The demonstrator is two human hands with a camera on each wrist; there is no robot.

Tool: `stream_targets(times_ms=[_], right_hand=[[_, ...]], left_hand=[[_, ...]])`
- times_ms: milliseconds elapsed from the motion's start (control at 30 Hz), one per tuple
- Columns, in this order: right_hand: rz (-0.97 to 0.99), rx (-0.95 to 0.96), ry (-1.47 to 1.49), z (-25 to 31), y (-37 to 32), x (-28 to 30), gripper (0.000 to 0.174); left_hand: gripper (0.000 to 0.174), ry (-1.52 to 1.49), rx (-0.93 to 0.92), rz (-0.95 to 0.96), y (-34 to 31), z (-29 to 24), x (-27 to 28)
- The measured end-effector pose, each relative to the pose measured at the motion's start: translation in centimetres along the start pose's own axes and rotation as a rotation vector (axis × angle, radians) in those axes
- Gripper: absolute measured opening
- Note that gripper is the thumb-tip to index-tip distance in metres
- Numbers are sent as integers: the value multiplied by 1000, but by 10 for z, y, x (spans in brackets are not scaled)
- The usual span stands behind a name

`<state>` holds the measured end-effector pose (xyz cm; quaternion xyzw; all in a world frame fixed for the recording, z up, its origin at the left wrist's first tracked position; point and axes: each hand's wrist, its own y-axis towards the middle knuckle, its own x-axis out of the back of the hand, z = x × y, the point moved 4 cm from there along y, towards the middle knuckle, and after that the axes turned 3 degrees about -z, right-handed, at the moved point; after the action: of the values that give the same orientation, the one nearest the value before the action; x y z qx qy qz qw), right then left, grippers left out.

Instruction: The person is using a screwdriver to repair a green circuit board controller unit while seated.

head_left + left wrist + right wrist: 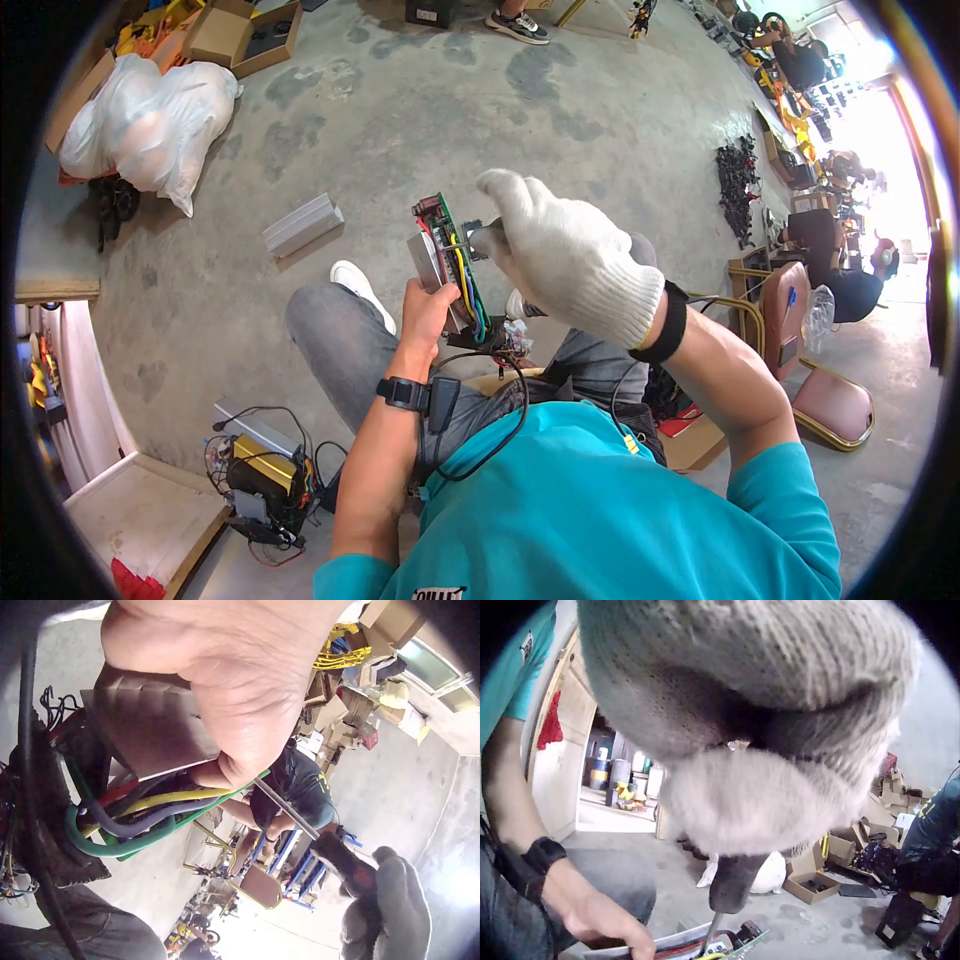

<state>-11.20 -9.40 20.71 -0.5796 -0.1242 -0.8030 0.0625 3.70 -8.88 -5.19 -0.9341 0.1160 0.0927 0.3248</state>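
Observation:
My bare left hand [428, 318] grips a long green circuit board [446, 216] with a metal plate [154, 727] along its side. Red, yellow, blue and green wires [120, 847] run along the board and loop at its near end. In my right hand [565, 245], which wears a white knit glove, is a screwdriver [733, 885] with a dark handle. Its thin shaft [289, 808] reaches down to the board among the wires. The screwdriver's tip is hidden behind the board's edge in the left wrist view.
A silver metal housing [303, 226] lies on the concrete floor ahead. To the left sits another wired unit [265, 465] with a gold case. White plastic bags [150, 125] and an open cardboard box [243, 40] stand at the far left. A chair [833, 402] is at right.

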Motion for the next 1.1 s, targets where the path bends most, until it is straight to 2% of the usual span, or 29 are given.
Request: stream_targets(times_ms=[33, 133, 300, 367, 500, 567, 600, 667, 767, 800, 867, 900, 1000, 1067, 1100], right_hand=[[37, -159, -48, -3, 0, -1, 47], [48, -178, 9, -4, 1, 9, 49], [113, -50, 42, -2, 2, 9, 48], [157, -263, -31, -6, 3, 5, 48], [98, -234, 8, -8, 2, 11, 46], [104, -73, 80, -3, 1, 12, 47], [105, -74, 79, -1, 1, 14, 47], [188, -195, -23, 1, 3, 15, 49], [181, -305, -58, -7, 4, 6, 51], [181, -302, -57, -7, 4, 9, 51], [120, -123, 99, 1, 3, 17, 51], [120, -123, 99, 2, 4, 17, 51], [160, -132, 49, 6, 8, 12, 50], [165, -314, -58, -1, 8, 7, 51], [165, -315, -57, -2, 6, 8, 51]], left_hand=[[21, 4, 4, 52, -1, -2, -1], [22, 19, -12, 21, -4, -7, -2], [22, 4, -15, 10, 0, -1, 0], [22, -3, -18, 14, -1, -3, -1], [22, 17, -15, 25, 0, -2, 0], [22, 16, -24, 26, -1, -1, 0], [21, 14, -27, 8, -1, -1, 0], [20, 11, -30, -7, -3, -3, -2], [19, -15, -27, -33, -7, -8, -3], [18, 1, -29, -15, -7, -10, -3], [17, 17, -26, 1, -11, -13, -4], [17, 16, -21, -22, -13, -14, -5], [17, 24, -7, -27, -12, -16, -5], [18, 36, 3, -8, -9, -11, -4], [19, 12, -10, -25, -6, -7, -4]])
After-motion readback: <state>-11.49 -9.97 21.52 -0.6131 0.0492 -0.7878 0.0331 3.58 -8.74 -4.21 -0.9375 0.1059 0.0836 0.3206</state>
